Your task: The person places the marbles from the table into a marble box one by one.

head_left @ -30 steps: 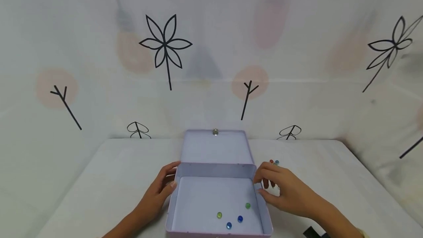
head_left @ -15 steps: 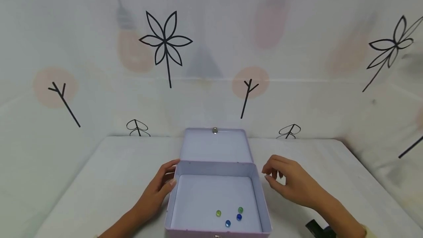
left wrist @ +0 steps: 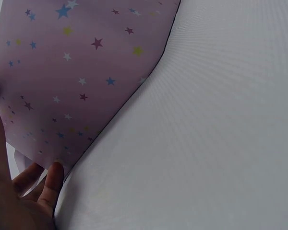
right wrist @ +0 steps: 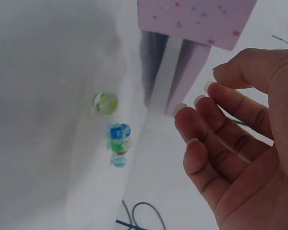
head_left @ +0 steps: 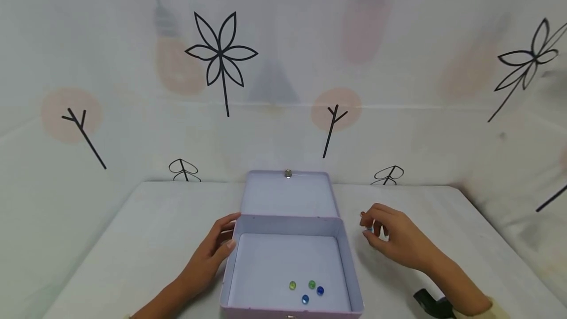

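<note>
A lilac tin box (head_left: 227,279) lies with its lid (head_left: 288,193) folded back. Inside it, near the front, are a yellow-green marble (head_left: 292,285), a green marble (head_left: 312,284) and two blue marbles (head_left: 320,290). My left hand (head_left: 208,255) rests against the box's left side, thumb at the rim; the left wrist view shows its fingertips (left wrist: 54,175) touching the star-printed wall (left wrist: 86,67). To the right of the box, my right hand (head_left: 394,235) hovers with loosely bent fingers and holds nothing. Several loose marbles (right wrist: 119,132) lie close by, partly hidden behind its fingers in the head view.
White cloth covers the table (head_left: 164,220). A patterned white curtain (head_left: 274,146) hangs behind it and along the sides. A black strapped item (head_left: 431,304) is at the right wrist, next to a pale yellow sleeve (head_left: 483,311).
My right hand has moved from the box's right rim away to the right, over the loose marbles. The green marble has rolled left inside the box. My left hand stays at the box.
</note>
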Tool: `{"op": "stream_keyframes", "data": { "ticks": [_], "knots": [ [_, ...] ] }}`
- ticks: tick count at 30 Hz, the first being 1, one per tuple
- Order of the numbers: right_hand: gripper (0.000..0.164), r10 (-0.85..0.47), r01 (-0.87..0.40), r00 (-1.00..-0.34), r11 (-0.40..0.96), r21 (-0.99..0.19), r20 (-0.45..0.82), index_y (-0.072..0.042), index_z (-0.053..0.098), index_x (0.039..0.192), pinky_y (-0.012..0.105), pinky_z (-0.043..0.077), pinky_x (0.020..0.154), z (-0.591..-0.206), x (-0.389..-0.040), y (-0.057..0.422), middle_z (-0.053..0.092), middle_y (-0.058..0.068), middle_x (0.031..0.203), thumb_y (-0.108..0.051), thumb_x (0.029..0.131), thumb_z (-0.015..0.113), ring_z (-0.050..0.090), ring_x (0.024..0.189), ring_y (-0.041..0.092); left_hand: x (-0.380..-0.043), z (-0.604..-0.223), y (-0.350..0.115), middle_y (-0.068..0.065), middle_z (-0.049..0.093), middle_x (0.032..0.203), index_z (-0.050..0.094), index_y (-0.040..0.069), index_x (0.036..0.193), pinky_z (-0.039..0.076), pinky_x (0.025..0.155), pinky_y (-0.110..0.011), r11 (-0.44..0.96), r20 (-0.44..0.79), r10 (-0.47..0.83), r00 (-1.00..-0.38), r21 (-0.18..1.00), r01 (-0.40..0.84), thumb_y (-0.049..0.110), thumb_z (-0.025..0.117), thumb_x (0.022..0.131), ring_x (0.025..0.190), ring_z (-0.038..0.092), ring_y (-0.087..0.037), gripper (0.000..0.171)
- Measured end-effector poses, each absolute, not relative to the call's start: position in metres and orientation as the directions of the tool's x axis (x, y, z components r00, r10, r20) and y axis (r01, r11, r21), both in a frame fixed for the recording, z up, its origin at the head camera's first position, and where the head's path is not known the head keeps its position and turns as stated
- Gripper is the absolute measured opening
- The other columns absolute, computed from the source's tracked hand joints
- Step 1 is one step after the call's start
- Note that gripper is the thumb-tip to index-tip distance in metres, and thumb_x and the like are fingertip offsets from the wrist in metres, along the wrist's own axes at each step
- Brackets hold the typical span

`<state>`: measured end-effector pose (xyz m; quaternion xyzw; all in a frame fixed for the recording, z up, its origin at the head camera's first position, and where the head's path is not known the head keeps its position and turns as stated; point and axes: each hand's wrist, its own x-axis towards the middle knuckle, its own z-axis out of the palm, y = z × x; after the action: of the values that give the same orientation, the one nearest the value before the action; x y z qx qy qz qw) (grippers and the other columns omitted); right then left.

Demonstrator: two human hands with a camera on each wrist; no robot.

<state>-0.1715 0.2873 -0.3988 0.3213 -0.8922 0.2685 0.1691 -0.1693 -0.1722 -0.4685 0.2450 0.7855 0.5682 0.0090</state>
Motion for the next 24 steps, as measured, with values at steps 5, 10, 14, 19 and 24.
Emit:
{"op": "stream_keyframes", "data": {
  "ticks": [5,10,14,19,24],
  "knots": [
    [0.031,-0.461,-0.639,-0.760,0.659,-0.397,0.458,-0.017,0.069,0.097,0.024,0.049,0.060,-0.405,-0.176,0.294,0.066,-0.007,0.098,0.006,0.081,0.084,0.057,0.074,0.000,-0.171,-0.467,-0.173,-0.011,0.049,0.152,0.035,0.027,0.164,0.049,0.106,-0.027,0.233,0.270,0.397,-0.877,0.895,0.381,0.019,0.049,0.113,0.139,0.056,-0.037,0.054],
    [0.027,-0.447,-0.599,-0.796,0.674,-0.433,0.407,-0.014,0.071,0.101,0.026,0.050,0.060,-0.414,-0.178,0.298,0.065,-0.005,0.098,0.001,0.084,0.085,0.058,0.074,0.004,-0.170,-0.469,-0.176,-0.011,0.050,0.152,0.035,0.028,0.164,0.050,0.105,-0.027,0.236,0.270,0.396,-0.878,0.894,0.381,0.018,0.050,0.113,0.138,0.056,-0.037,0.054],
    [0.028,-0.445,-0.596,-0.797,0.685,-0.419,0.407,-0.013,0.070,0.101,0.026,0.050,0.059,-0.418,-0.178,0.304,0.064,-0.005,0.096,0.001,0.082,0.086,0.057,0.072,0.004,-0.170,-0.471,-0.175,-0.012,0.049,0.153,0.035,0.026,0.164,0.050,0.106,-0.028,0.219,0.283,0.410,-0.867,0.892,0.394,0.017,0.049,0.113,0.138,0.056,-0.038,0.054],
    [0.027,-0.436,-0.561,-0.825,0.704,-0.436,0.358,-0.013,0.069,0.100,0.026,0.050,0.061,-0.418,-0.181,0.309,0.063,-0.006,0.096,-0.001,0.084,0.086,0.058,0.074,0.005,-0.170,-0.470,-0.173,-0.010,0.050,0.152,0.035,0.027,0.164,0.050,0.106,-0.028,0.220,0.292,0.403,-0.867,0.889,0.402,0.017,0.049,0.112,0.137,0.057,-0.036,0.054],
    [0.024,-0.426,-0.510,-0.860,0.722,-0.467,0.280,-0.013,0.069,0.101,0.026,0.052,0.064,-0.420,-0.185,0.311,0.063,-0.006,0.097,-0.003,0.086,0.085,0.059,0.076,0.006,-0.171,-0.468,-0.172,-0.011,0.051,0.151,0.036,0.027,0.164,0.049,0.106,-0.027,0.231,0.284,0.396,-0.873,0.889,0.394,0.018,0.050,0.112,0.137,0.057,-0.036,0.054]
  ]
}}
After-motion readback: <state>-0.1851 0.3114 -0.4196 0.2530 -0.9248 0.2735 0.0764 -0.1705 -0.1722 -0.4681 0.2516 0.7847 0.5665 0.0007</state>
